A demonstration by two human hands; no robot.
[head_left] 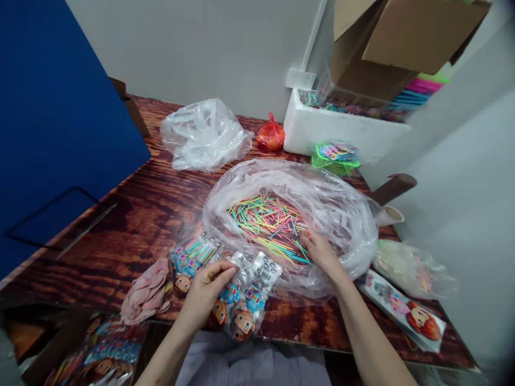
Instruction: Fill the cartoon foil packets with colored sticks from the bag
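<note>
Thin coloured sticks, like glow sticks, lie in a loose heap inside a large clear plastic bag spread open on the table. My right hand reaches into this bag at the heap's right edge, fingers curled; what they hold, if anything, is hidden. With thumb and forefinger pinched, my left hand is at the upper edge of a printed plastic packet showing a cartoon figure. Beside it lies a similar packet. Left of my hand are filled packets with coloured sticks showing through.
A pink cloth lies at the front left edge. Behind are a crumpled plastic bag, a red bag, a green basket and a white foam box. Another printed package lies right, near a cardboard tube.
</note>
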